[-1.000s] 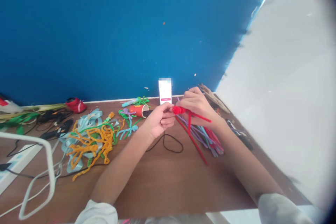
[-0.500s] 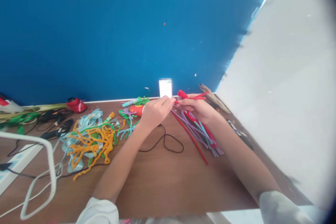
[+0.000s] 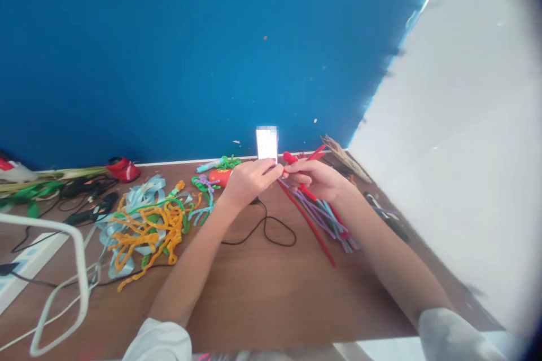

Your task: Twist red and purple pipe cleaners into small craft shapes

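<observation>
My left hand (image 3: pixel 253 177) and my right hand (image 3: pixel 318 178) meet above the back of the desk, fingertips close together. Between them is a red pipe cleaner shape (image 3: pixel 289 158) with a rounded, coiled top and loose ends sticking out to the right. My right hand is closed on it, and my left thumb and fingers pinch its near end. Exactly where the left fingertips grip is hard to see. Under my right hand lies a bundle of purple, blue and red pipe cleaners (image 3: pixel 324 217). Just behind my left hand stands a lit phone (image 3: pixel 266 144) against the wall.
On the left lie twisted orange pipe cleaners (image 3: pixel 158 228) over pale blue ribbon (image 3: pixel 146 194). A white power strip (image 3: pixel 31 265) and a white bent frame (image 3: pixel 82 271) are further left. A black cable (image 3: pixel 282 242) loops mid-desk. Dried husks (image 3: pixel 345 157) lie at the back right.
The red pipe cleaner shape has shifted slightly left and turned in my fingers. My right hand's fingers have spread lower, and a red strand now hangs below them.
</observation>
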The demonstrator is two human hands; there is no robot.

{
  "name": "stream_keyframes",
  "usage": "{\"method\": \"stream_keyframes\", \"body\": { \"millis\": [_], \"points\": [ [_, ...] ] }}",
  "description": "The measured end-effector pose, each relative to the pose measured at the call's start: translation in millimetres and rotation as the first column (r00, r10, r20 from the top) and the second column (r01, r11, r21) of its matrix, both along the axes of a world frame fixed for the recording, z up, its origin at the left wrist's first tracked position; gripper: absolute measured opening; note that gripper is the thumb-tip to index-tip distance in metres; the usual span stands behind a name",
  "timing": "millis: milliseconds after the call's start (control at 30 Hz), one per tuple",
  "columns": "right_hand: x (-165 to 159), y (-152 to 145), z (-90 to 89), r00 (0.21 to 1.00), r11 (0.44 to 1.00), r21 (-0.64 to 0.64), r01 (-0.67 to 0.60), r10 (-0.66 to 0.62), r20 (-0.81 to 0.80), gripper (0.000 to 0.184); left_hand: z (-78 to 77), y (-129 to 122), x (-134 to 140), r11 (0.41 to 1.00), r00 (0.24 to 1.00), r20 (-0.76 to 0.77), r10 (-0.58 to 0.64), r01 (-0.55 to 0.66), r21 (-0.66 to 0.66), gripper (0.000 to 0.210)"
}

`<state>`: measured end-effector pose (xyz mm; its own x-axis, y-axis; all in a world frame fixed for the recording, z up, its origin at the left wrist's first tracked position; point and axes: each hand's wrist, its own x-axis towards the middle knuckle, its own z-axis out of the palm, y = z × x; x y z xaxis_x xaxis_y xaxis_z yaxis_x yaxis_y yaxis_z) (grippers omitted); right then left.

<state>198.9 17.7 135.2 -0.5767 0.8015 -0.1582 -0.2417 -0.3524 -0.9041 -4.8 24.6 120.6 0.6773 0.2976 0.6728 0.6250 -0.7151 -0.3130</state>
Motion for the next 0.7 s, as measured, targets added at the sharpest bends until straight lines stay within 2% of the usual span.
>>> {"method": "stream_keyframes", "body": {
  "millis": [100,233,333,433,533,600,667,700],
  "points": [
    [-2,0,-1.6,1.000,1.000,0.020,0.022,-0.022,0.023,0.020,-1.3,3,-2,1.000,1.000,-0.011,0.005,-0.005,0.007,0.023],
    [-4,-2,0.1,0.991,0.987,0.100,0.122,-0.127,0.043,0.010,-1.5,6,-4,0.994,0.995,-0.021,0.097,-0.098,-0.041,0.024],
    [-4,-1,-0.5,0.982,0.977,0.127,0.170,-0.179,0.062,0.014,0.5,5,-4,0.980,0.989,-0.039,0.142,-0.146,-0.136,0.023],
    [-5,2,-4.8,0.976,0.971,0.146,0.187,-0.201,0.085,0.018,2.7,3,-3,0.951,0.995,-0.007,0.101,-0.098,-0.294,0.025],
    [-8,3,-9.9,0.970,0.960,0.197,0.201,-0.223,0.096,0.020,3.3,2,-1,0.880,0.991,0.127,0.035,0.029,-0.474,0.025],
    [-12,2,-11.3,0.963,0.932,0.293,0.214,-0.252,0.097,0.019,2.5,1,2,0.809,0.966,0.257,0.023,0.133,-0.573,0.025],
    [-14,-2,-10.2,0.955,0.878,0.423,0.224,-0.285,0.086,0.019,1.1,1,8,0.699,0.899,0.436,0.050,0.280,-0.658,0.028],
    [-15,-3,-8.8,0.949,0.842,0.491,0.226,-0.303,0.083,0.019,0.4,0,11,0.618,0.839,0.537,0.084,0.379,-0.689,0.030]
  ]
}}
